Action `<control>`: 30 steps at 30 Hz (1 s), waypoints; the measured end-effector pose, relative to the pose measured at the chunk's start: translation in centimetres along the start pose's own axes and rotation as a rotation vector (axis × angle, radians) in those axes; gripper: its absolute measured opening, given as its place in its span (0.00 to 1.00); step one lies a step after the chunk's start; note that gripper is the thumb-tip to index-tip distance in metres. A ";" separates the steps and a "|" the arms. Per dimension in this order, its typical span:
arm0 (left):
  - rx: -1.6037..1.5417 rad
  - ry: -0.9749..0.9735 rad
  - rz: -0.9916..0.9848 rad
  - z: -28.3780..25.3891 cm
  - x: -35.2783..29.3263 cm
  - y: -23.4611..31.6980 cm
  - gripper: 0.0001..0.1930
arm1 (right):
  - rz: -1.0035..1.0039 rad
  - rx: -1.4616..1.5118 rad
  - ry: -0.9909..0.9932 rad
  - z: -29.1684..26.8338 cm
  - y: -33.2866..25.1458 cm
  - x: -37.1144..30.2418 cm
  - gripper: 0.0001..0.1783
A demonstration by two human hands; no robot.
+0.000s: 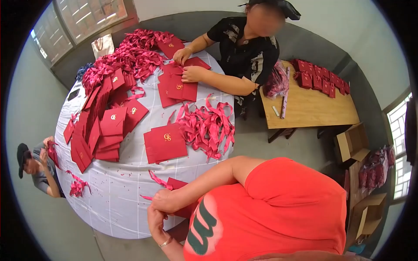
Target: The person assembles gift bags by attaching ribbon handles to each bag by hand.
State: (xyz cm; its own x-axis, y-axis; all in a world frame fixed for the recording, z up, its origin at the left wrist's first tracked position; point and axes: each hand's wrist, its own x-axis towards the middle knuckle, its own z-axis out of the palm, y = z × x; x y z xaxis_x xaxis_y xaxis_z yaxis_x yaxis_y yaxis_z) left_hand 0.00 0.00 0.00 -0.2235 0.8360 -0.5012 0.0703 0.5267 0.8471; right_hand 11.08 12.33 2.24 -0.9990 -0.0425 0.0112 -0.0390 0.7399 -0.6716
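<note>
At the table's near edge my hands meet over a flat red paper bag, partly hidden by my right forearm. My right hand is closed, its fingers pinching a pink ribbon; loose ribbon ends stick out beyond it. Just below, my left hand, with a bracelet at the wrist, is curled closed against the bag; its fingertips are hidden. Farther in lies a short stack of red bags with a gold emblem, beside a heap of loose pink ribbons.
A round table under a white checked cloth bears large piles of red bags and ribbons. One co-worker handles bags across the table, another at the left. A wooden table with small red bags and cardboard boxes stand right.
</note>
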 end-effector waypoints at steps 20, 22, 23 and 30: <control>-0.155 0.460 0.174 4.3 -1.0 0.0 0.09 | 0.119 0.263 -0.526 -2.7 8.1 5.0 0.17; -0.184 0.454 0.195 4.6 -1.5 0.2 0.10 | 0.183 0.280 -0.628 -2.8 7.2 5.9 0.19; -0.213 0.451 0.217 4.7 -1.6 0.2 0.11 | 0.245 0.295 -0.730 -2.9 6.8 6.3 0.20; -0.219 0.397 0.152 4.7 -2.3 1.3 0.10 | 0.356 0.543 -0.906 -1.4 8.3 7.3 0.21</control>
State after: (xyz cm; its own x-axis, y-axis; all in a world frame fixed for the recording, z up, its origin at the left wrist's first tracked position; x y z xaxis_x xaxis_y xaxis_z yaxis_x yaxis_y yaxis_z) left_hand 5.16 -0.49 1.39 -0.5839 0.7550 -0.2982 -0.0659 0.3220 0.9444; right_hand 3.43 19.08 -2.22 -0.5587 -0.5241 -0.6428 0.4823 0.4252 -0.7659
